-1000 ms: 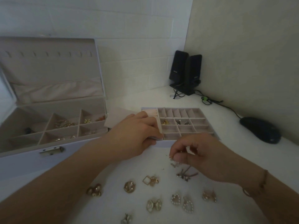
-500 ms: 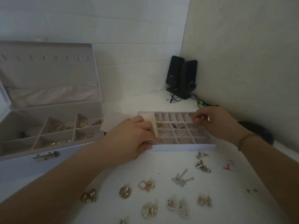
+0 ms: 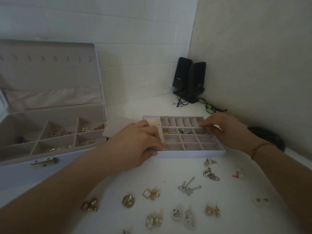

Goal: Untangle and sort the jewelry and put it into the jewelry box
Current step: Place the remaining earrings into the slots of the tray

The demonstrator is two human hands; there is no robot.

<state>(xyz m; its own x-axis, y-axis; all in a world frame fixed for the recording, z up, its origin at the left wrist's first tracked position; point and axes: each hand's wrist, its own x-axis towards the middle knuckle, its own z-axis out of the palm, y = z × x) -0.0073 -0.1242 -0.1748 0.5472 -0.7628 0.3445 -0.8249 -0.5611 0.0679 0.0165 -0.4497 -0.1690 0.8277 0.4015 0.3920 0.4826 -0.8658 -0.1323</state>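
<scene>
White table point(image 3: 168, 105), dim light. Your left hand point(image 3: 140, 146) grips the tray point(image 3: 190, 153) edge; your right hand point(image 3: 224, 130) pinches a small piece point(image 3: 203, 130) above its right-hand cell. Lower it fully before releasing.

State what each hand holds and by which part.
The left hand grips the divided tray at its front-left corner. The right hand pinches something small in its fingertips over the tray's right compartments; what it is cannot be told.
</scene>
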